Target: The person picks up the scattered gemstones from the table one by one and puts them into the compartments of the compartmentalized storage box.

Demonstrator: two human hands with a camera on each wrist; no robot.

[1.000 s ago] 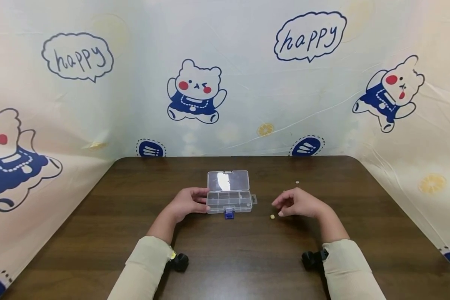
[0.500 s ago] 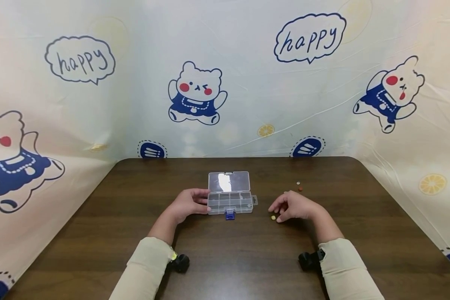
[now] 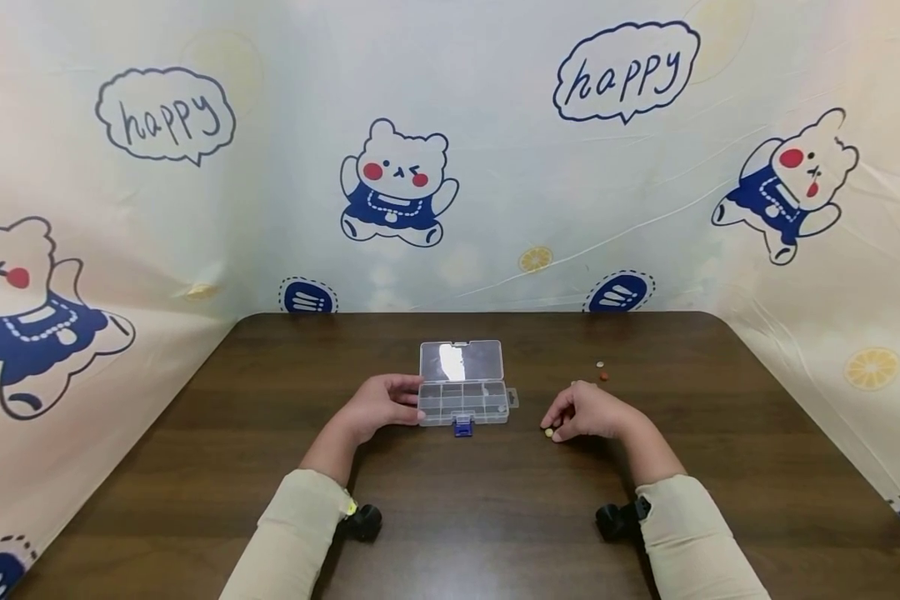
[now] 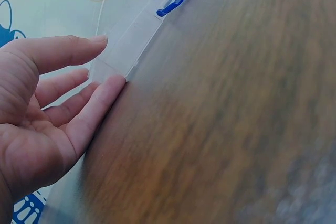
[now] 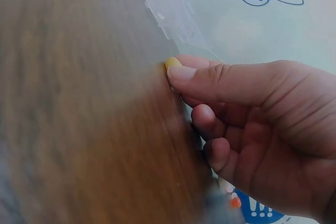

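Observation:
A clear plastic compartment box (image 3: 462, 408) with a blue clasp (image 3: 462, 427) stands with its lid (image 3: 480, 361) raised at the back. My left hand (image 3: 375, 406) holds the box by its left end, the thumb by the front corner and the fingers along the side. Right of the box, my right hand (image 3: 591, 410) pinches a small yellow pill (image 5: 172, 63) between thumb and forefinger, low over the table. Its other fingers are curled loosely, as the right wrist view shows. One small white piece lies inside the box's right part.
Behind my right hand lie a small white pill (image 3: 600, 364) and an orange pill (image 3: 603, 377). The brown wooden table (image 3: 450, 517) runs back to a cloth backdrop (image 3: 495, 183) printed with bears. A black camera sits at each wrist.
My right hand has come down to the yellow pill, and its thumb and forefinger have closed on it. The orange pill has come into sight behind the hand. My left hand stays at the box.

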